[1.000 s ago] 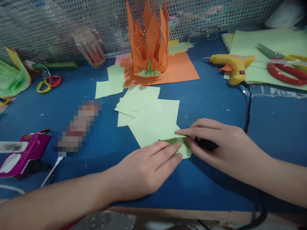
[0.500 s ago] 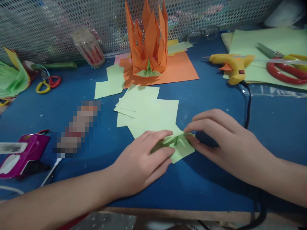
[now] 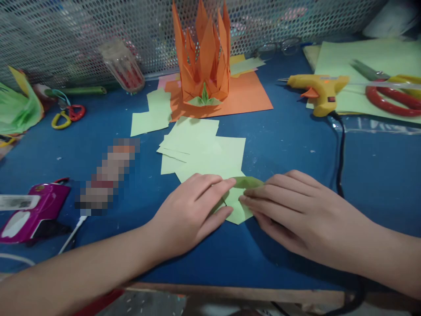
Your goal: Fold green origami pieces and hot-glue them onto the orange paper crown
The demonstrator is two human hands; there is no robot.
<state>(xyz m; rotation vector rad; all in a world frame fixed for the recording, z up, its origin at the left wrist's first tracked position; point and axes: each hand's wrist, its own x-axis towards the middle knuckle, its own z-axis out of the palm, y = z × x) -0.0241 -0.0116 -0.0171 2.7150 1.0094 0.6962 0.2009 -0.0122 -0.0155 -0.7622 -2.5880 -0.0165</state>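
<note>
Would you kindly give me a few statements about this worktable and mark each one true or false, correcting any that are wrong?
1. Both the left hand and the right hand touch the folded green paper. True.
2. The orange paper structure lies flat on its side. False: it stands upright.
3. The small scissors have one red and one yellow handle. True.
4. The yellow glue gun is held in the right hand. False: it lies beyond that hand, untouched.
5. The large scissors with red on the handle lie on pink sheets. False: the sheets under them are light green.
6. A black cord runs from the glue gun. True.
</note>
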